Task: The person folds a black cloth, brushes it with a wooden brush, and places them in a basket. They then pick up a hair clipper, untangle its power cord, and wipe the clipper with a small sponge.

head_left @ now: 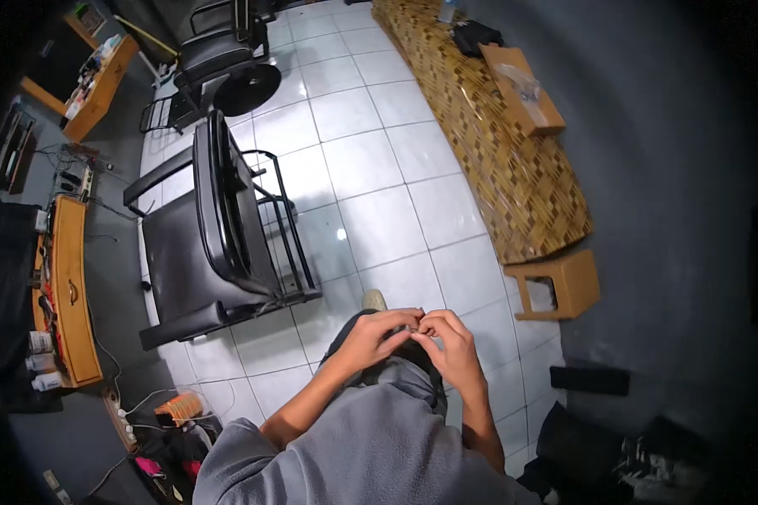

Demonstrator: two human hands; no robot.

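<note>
My left hand (379,338) and my right hand (448,343) meet in front of my lap, fingertips pinched close together. Between them is something small and dark, too tiny to make out. Both hands are closed, with thumbs and forefingers nearly touching. Beneath them show my dark trousers and the grey shirt (370,446). A light-coloured shoe (375,300) is visible just beyond my left hand.
To the left stands a black barber chair (177,252), with another chair (215,55) behind it. A wooden drawer shelf (74,290) lines the left wall. On the right are a patterned bench (514,185), a cardboard box (522,88) and a tan stool (574,284).
</note>
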